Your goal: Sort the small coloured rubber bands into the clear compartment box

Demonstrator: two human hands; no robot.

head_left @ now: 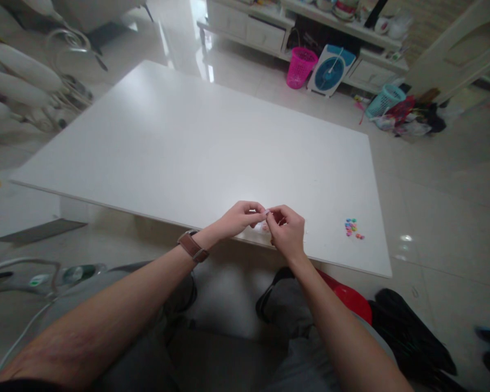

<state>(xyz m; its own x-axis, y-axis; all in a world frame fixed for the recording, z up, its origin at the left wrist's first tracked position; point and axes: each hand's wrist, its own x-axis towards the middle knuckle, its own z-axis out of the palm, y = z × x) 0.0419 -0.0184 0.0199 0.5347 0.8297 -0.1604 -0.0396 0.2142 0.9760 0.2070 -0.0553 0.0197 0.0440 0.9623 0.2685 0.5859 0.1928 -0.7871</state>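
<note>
My left hand (240, 216) and my right hand (286, 228) meet over the near edge of a white table (188, 136). Both are pinched, fingertips touching around a very small pale thing (266, 213) that I cannot make out. A brown watch strap (193, 246) circles my left wrist. A small cluster of colourful beads (353, 227) lies on the table to the right of my right hand, apart from it. Something small and pinkish (264, 227) lies on the table just below my fingers.
A pink basket (300, 66), a blue-and-white fan (331, 71) and a teal basket (384, 100) stand on the tiled floor beyond the table, before white cabinets. A red stool (349, 299) shows under my right arm. A dark object (412, 337) lies at lower right.
</note>
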